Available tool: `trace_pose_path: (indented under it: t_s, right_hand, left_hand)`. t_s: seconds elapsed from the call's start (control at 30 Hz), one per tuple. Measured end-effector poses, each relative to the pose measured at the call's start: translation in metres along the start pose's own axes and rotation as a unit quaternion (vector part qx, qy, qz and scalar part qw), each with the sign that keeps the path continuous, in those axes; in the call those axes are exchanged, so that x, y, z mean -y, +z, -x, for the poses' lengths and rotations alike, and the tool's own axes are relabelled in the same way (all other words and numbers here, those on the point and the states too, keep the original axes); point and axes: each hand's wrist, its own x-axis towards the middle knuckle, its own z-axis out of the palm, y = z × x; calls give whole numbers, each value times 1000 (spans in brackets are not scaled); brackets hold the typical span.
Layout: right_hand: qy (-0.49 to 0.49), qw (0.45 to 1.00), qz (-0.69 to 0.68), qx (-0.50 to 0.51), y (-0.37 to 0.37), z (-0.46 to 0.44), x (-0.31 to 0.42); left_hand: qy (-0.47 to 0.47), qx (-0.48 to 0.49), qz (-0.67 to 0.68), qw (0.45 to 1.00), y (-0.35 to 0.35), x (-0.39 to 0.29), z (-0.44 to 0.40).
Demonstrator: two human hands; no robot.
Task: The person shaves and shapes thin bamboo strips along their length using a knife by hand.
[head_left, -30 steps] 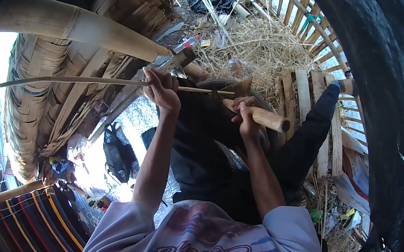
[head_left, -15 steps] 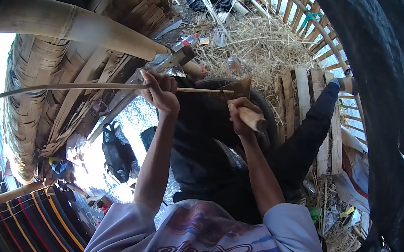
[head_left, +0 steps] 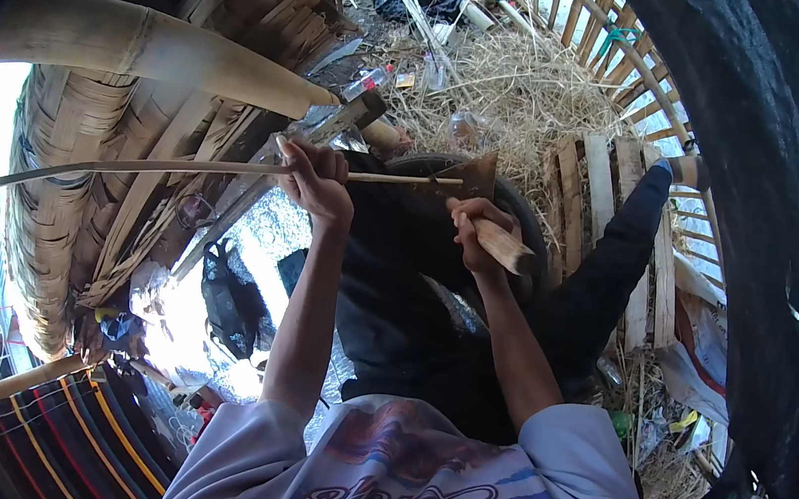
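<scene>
My left hand (head_left: 318, 180) is closed around a long thin bamboo strip (head_left: 140, 165), thumb uppermost. The strip runs from the far left across to the right, bending slightly towards its left end. In my right hand (head_left: 484, 228) is a large knife, gripped by its thick pale wooden handle (head_left: 502, 246). Its broad brownish blade (head_left: 474, 173) points away from me, close to the strip's right end. I cannot tell whether the edge touches the strip. Both hands are above my dark-trousered legs, in front of a round black tyre-like rim (head_left: 420, 164).
A thick bamboo pole (head_left: 164, 51) crosses at the upper left, above woven bamboo panels (head_left: 60, 208). Dry straw (head_left: 529, 86) and litter cover the ground ahead. Wooden slats (head_left: 596, 189) lie by my outstretched right leg. Black sheeting (head_left: 775, 196) hangs at the right.
My right hand has turned a little, swinging the knife handle's end slightly right and down. My left hand and the strip have barely shifted.
</scene>
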Motion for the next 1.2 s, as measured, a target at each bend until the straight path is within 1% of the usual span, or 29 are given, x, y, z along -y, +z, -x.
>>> trace_pose_path:
  t_s: [0.03, 0.07, 0.13, 0.17, 0.2, 0.23, 0.27, 0.3, 0.37, 0.4, 0.43, 0.5, 0.53, 0.57, 0.63, 0.67, 0.7, 0.77, 0.8, 0.83, 0.9, 0.93, 0.97, 1.0, 1.03, 1.07, 1.1, 1.17, 1.2]
  right_hand:
    - [16, 999, 52, -7, -3, -2, -3]
    - [13, 999, 49, -7, -9, -5, -7]
    - [38, 992, -115, -31, -11, -4, 13]
    - [48, 992, -113, -37, -8, 6, 12]
    - [19, 993, -112, -40, -4, 5, 9]
    - [-11, 993, -111, -42, -4, 5, 5]
    - [32, 990, -114, -80, -7, 6, -3]
    - [24, 990, -114, -76, -10, -3, 0]
    - [107, 987, -96, -74, -14, -2, 4]
    - [66, 990, -100, -68, -8, -4, 23]
    - [76, 990, -99, -72, -3, 3, 19]
    - [11, 994, -85, -63, -4, 3, 2]
    - [77, 992, -59, -75, -7, 3, -6]
    - [72, 993, -61, -72, -14, 2, -14]
    - [88, 988, -104, -76, -11, -5, 1]
    - [68, 990, -101, -70, -7, -4, 12]
    - [78, 989, -100, -75, -4, 3, 6]
    - [-46, 997, -39, -40, -7, 3, -20]
    - [28, 997, 24, -64, -8, 1, -21]
    - [21, 997, 21, -64, -13, -4, -24]
    - [143, 982, -85, -87, -17, -2, -16]
    - [86, 986, -119, -84, -11, -4, 2]
    - [94, 985, -116, -88, -9, 4, -2]
    - [70, 987, -110, -89, -9, 5, -12]
    - [44, 990, -104, -90, -12, 7, -25]
    - [94, 990, -21, -100, -23, 13, -48]
    - [87, 991, -22, -97, -24, 3, -42]
    - [152, 982, -62, -93, -21, 2, -33]
    - [93, 991, -73, -69, -15, 0, -15]
  left_hand:
    - [3, -5, -8, 1000, -2, 0, -1]
    - [-7, 0, 6, 1000, -5, 2, 0]
    - [-9, -7, 4, 1000, -2, 5, -3]
    - [-13, -14, 10, 1000, 0, 5, 0]
    - [-11, 14, 6, 1000, 9, -1, 0]
    - [-11, 14, 12, 1000, 9, 0, 1]
    - [-13, 16, 7, 1000, 7, 1, 0]
    - [-12, 19, 0, 1000, 8, 1, -4]
    - [-20, 30, 7, 999, 5, 4, -2]
    - [-14, 39, 17, 999, 6, 5, -2]
    - [-11, 46, 28, 998, 7, 5, 1]
    - [0, 44, 20, 999, 13, 3, 2]
    - [-2, 42, 20, 999, 15, 2, 3]
    - [-4, 40, 15, 999, 14, 0, 2]
    - [2, 29, 8, 1000, 15, 1, 1]
    - [-4, 22, 7, 1000, 16, 0, 2]
    - [-11, 16, 10, 1000, 17, -1, 5]
    - [-14, 18, 8, 1000, 16, 2, 8]
    - [-8, 25, 14, 1000, 18, 0, 8]
    - [-1, 34, 16, 999, 17, -1, 5]
    - [2, 39, 3, 999, 14, 1, 4]
    - [-6, 34, 9, 999, 15, -1, 4]
    - [-14, 28, 20, 999, 17, -1, 7]
    - [-4, 4, 9, 1000, 17, 1, 7]
    - [-13, -2, 13, 1000, 17, 2, 6]
    - [-12, 6, 19, 1000, 15, 2, 6]
    - [-9, 15, 21, 1000, 17, -1, 4]
    - [-7, 25, 20, 999, 17, 0, 4]
    - [-12, 36, 21, 999, 16, -1, 6]
